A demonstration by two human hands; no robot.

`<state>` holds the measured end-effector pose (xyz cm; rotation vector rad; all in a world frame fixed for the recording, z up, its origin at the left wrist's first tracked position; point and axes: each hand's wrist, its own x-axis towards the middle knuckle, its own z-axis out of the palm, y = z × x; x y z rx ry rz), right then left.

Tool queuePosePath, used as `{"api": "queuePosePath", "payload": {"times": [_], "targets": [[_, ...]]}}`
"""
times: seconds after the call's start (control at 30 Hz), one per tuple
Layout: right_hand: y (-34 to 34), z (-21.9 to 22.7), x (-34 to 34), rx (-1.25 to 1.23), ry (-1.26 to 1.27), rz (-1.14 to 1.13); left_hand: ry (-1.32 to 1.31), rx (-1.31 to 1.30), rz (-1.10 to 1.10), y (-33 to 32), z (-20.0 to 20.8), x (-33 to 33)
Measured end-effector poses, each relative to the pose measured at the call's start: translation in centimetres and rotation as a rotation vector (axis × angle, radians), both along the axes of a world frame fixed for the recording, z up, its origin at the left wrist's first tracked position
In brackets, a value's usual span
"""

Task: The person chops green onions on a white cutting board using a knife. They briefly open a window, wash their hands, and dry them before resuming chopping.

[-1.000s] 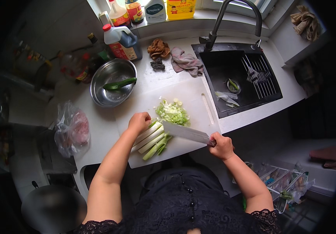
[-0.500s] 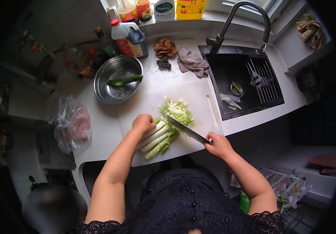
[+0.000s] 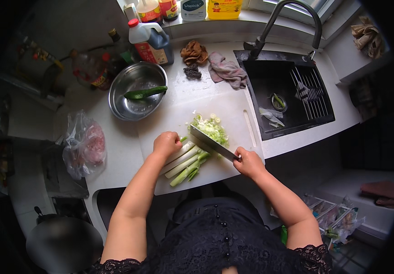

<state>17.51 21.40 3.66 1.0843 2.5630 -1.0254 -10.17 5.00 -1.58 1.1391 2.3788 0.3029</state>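
Thick green onion stalks (image 3: 182,164) lie slantwise on a white cutting board (image 3: 233,107), their cut ends toward a heap of chopped green onion (image 3: 210,130). My left hand (image 3: 167,143) is closed at the upper left of the stalks, with a short green onion piece (image 3: 183,139) poking out at the fingertips. The handle of a broad-bladed kitchen knife (image 3: 213,145) is gripped in my right hand (image 3: 249,163). Its blade slants up and left, between the heap and the stalks, hiding part of both.
A steel bowl (image 3: 137,109) with a cucumber (image 3: 146,92) stands behind the board, near a large sauce jug (image 3: 149,43). Bagged meat (image 3: 94,148) lies left. A grey cloth (image 3: 226,71) and soaked brown fungus (image 3: 194,52) sit beside the black sink (image 3: 270,84).
My right hand and the knife have shifted slightly left and up, and the blade's tip now sits higher against the chopped heap. My left hand has hardly moved.
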Motion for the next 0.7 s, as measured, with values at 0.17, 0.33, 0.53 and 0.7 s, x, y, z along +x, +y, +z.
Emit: {"api": "queuePosePath", "payload": {"times": [0.17, 0.33, 0.53, 0.7], "targets": [[-0.4, 0.3, 0.0, -0.001, 0.014, -0.005, 0.004, 0.215, 0.024, 0.6, -1.6, 1.1], [-1.2, 1.7, -1.0, -0.011, 0.063, -0.014, -0.007, 0.460, -0.079, 0.1, -1.9, 1.6], [-2.6, 2.2, -1.4, 0.152, 0.077, 0.129, 0.044, 0.308, -0.147, -0.5, -1.4, 1.0], [-2.6, 2.0, -1.9, 0.134, -0.027, 0.174, 0.157, 0.319, -0.128, -0.2, -2.3, 1.4]]}}
